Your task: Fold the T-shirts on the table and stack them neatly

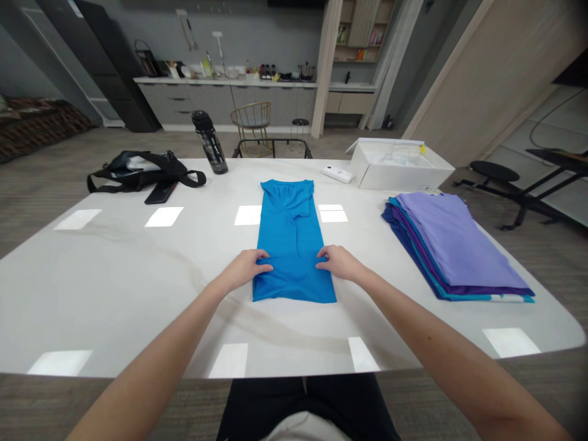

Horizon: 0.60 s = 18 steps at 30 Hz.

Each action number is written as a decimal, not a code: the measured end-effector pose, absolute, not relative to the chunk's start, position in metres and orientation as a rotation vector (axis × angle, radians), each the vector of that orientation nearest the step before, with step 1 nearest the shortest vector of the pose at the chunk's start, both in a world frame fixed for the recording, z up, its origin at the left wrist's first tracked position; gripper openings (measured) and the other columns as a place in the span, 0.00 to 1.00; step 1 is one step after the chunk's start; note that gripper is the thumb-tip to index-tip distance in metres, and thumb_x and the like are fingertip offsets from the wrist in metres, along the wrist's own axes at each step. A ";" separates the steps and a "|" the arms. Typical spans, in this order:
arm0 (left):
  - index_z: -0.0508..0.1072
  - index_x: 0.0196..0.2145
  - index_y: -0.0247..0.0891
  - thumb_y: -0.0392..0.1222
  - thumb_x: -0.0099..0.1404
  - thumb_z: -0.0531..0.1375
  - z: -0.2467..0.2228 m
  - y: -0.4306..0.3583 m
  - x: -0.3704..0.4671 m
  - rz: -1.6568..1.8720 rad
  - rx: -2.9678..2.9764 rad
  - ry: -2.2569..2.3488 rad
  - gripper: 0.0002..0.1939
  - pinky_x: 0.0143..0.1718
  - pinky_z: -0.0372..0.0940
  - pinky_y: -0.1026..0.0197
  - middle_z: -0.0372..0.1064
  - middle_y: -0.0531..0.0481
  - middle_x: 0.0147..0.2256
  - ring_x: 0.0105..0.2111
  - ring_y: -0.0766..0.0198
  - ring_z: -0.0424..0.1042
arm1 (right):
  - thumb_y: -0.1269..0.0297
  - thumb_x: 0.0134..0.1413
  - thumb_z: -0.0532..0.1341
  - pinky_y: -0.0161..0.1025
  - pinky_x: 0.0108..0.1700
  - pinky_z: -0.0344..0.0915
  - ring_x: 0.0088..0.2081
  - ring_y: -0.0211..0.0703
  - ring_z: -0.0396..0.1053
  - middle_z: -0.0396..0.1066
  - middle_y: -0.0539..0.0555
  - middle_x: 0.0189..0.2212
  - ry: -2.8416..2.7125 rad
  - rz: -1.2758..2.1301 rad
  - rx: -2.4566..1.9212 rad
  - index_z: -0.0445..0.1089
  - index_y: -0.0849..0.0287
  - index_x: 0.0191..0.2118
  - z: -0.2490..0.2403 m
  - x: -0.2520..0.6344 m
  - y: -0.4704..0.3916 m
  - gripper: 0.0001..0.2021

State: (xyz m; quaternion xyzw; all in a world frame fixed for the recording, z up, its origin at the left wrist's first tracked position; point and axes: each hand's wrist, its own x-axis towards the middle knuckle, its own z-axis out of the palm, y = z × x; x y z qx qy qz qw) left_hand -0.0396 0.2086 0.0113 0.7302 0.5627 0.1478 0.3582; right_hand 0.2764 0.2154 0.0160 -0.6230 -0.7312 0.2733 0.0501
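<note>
A bright blue T-shirt [288, 226] lies on the white table in a long narrow fold, its neck end away from me and its lower end near me. My left hand [248, 267] is at the shirt's left edge, thumb and fingers pinching the cloth. At the opposite edge, my right hand [339, 262] pinches the fabric in the same way. A crease runs across the shirt between both hands. To the right lies a stack of folded clothes, with a lavender shirt [454, 239] on top and blue and purple ones beneath.
On the white table [138, 294] stand a black bottle [210, 144] and a white box [399, 168], with a small white device [337, 174] beside the box. A black bag [142, 170] and a dark phone [160, 192] lie at the far left. Chairs stand beyond.
</note>
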 end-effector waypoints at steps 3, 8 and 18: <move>0.78 0.39 0.42 0.58 0.63 0.61 0.013 0.210 -0.040 0.388 1.950 1.407 0.18 0.41 0.68 0.57 0.77 0.49 0.40 0.40 0.53 0.76 | 0.58 0.53 0.70 0.38 0.40 0.67 0.40 0.48 0.75 0.78 0.56 0.40 -2.152 0.856 -1.915 0.79 0.56 0.43 0.017 0.283 0.215 0.13; 0.78 0.44 0.44 0.55 0.69 0.56 0.020 0.213 -0.039 0.535 2.108 1.338 0.17 0.46 0.67 0.54 0.74 0.47 0.42 0.43 0.53 0.73 | 0.58 0.58 0.64 0.39 0.40 0.65 0.35 0.44 0.73 0.77 0.52 0.35 -2.062 0.813 -1.727 0.77 0.55 0.42 0.021 0.292 0.211 0.10; 0.77 0.49 0.46 0.49 0.75 0.50 0.059 0.265 -0.023 0.859 2.400 1.331 0.17 0.43 0.67 0.57 0.66 0.47 0.42 0.39 0.58 0.71 | 0.55 0.58 0.62 0.41 0.41 0.64 0.33 0.44 0.69 0.76 0.53 0.35 -1.850 0.568 -1.542 0.76 0.55 0.41 0.046 0.288 0.251 0.11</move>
